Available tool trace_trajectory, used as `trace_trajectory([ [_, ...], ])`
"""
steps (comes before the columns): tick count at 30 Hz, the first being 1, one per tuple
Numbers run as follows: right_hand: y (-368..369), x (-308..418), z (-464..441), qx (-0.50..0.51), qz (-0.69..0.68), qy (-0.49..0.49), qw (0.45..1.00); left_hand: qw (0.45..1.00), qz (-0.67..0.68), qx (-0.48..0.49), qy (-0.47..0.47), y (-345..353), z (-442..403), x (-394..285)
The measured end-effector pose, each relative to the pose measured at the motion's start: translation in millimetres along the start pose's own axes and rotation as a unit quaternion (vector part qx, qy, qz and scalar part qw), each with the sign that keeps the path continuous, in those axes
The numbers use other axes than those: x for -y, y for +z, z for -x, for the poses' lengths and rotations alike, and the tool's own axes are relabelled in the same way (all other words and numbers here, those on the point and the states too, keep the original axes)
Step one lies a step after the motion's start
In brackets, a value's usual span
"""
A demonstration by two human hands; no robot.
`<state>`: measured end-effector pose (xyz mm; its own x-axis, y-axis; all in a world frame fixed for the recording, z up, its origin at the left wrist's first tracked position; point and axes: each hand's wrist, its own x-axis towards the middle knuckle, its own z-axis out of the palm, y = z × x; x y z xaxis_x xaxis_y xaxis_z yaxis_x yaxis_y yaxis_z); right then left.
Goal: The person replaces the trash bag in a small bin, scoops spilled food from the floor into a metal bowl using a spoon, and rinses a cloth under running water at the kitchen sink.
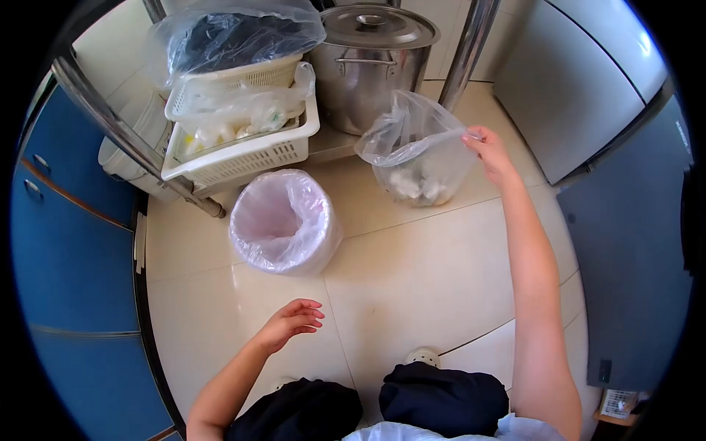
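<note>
My right hand pinches the upper right edge of a clear plastic bag. Crumpled white waste and some darker bits lie in the bottom of the bag, which rests on or just above the floor; I cannot tell which. To its left stands a round bin lined with a pale pinkish plastic liner that is folded over the rim; no rubbish shows inside. My left hand hovers in front of the bin with fingers loosely bent and apart, holding nothing.
Behind the bin, a low metal rack holds white plastic baskets with bagged items and a large lidded steel pot. A white bucket stands behind the rack leg. Blue cabinets line the left; a grey appliance stands right.
</note>
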<state>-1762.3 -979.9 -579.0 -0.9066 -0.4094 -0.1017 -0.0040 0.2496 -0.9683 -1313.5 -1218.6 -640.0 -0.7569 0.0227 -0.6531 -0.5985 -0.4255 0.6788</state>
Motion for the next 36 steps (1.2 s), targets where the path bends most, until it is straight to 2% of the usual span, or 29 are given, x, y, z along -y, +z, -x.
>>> trace_trajectory([
  [1, 1.6, 9.7, 10.0, 0.023, -0.002, -0.066, 0.998, 1.000, -0.015, 0.010, 0.005, 1.4, 0.5, 0.6],
  [5, -1.2, 38.7, 34.9, 0.051, 0.002, -0.118, 0.992, 0.999, -0.039, 0.013, 0.007, 10.6, 0.5, -11.5],
  [7, 0.8, 66.8, 53.6, 0.084, -0.032, -0.149, 0.985, 0.995, -0.075, 0.040, 0.052, 18.5, -4.2, -22.7],
  [10, 4.0, 109.7, 86.5, 0.145, -0.067, -0.176, 0.971, 0.981, -0.107, 0.054, 0.154, 26.9, -18.3, -47.1],
  [12, 6.4, 133.8, 108.6, 0.163, -0.057, -0.187, 0.967, 0.961, -0.113, -0.020, 0.251, 33.1, -26.1, -75.1],
  [14, 9.9, 151.4, 126.3, 0.183, -0.044, -0.199, 0.962, 0.904, -0.193, -0.083, 0.371, 33.6, -29.8, -101.9],
  [15, 11.2, 157.0, 132.9, 0.202, -0.051, -0.212, 0.955, 0.904, -0.191, -0.084, 0.373, 30.6, -33.0, -109.1],
  [17, 19.3, 161.3, 145.8, 0.222, -0.056, -0.222, 0.948, 0.918, -0.251, -0.056, 0.303, 22.9, -36.6, -118.0],
  [18, 26.7, 162.8, 150.4, 0.236, -0.070, -0.236, 0.940, 0.904, -0.286, 0.011, 0.317, 25.3, -34.1, -129.5],
  [19, 34.3, 163.6, 155.0, 0.247, -0.083, -0.249, 0.933, 0.905, -0.284, 0.011, 0.316, 35.7, -22.4, -139.1],
  [21, 57.8, 167.5, 166.9, 0.270, -0.073, -0.259, 0.925, 0.910, -0.245, 0.109, 0.316, 58.3, 0.2, -151.3],
  [22, 71.8, 168.9, 171.9, 0.279, -0.069, -0.259, 0.922, 0.880, -0.303, 0.120, 0.346, 46.9, -10.5, -137.7],
  [23, 86.2, 164.0, 170.6, 0.298, -0.078, -0.256, 0.916, 0.880, -0.305, 0.132, 0.339, 33.0, -15.5, -126.4],
  [24, 102.2, 164.3, 176.1, 0.293, -0.070, -0.276, 0.913, 0.916, -0.275, 0.177, 0.232, 18.9, -18.6, -117.1],
  [25, 115.7, 171.8, 187.1, 0.304, -0.051, -0.240, 0.921, 0.937, -0.244, 0.219, 0.119, 13.0, -19.0, -109.7],
  [26, 132.6, 171.1, 194.5, 0.330, -0.111, -0.232, 0.908, 0.941, -0.225, 0.240, 0.074, 11.0, -16.8, -97.7],
  [27, 146.6, 169.5, 200.2, 0.363, -0.139, -0.223, 0.894, 0.945, -0.214, 0.240, 0.066, 10.3, -10.8, -85.9],
  [28, 170.6, 157.3, 203.6, 0.307, -0.113, -0.371, 0.869, 0.949, -0.203, 0.236, 0.055, 10.5, -6.3, -75.9],
  [30, 192.8, 158.1, 227.7, 0.334, -0.092, -0.349, 0.871, 0.960, -0.192, 0.196, 0.058, 10.4, 1.6, -64.3],
  [32, 216.2, 149.8, 243.2, 0.267, -0.073, -0.416, 0.866, 0.969, -0.187, 0.140, 0.080, 10.8, 10.5, -55.6],
  [36, 244.4, 145.6, 255.0, 0.264, -0.114, -0.403, 0.869, 0.970, -0.194, 0.016, 0.148, 13.8, 30.1, -42.6],
])
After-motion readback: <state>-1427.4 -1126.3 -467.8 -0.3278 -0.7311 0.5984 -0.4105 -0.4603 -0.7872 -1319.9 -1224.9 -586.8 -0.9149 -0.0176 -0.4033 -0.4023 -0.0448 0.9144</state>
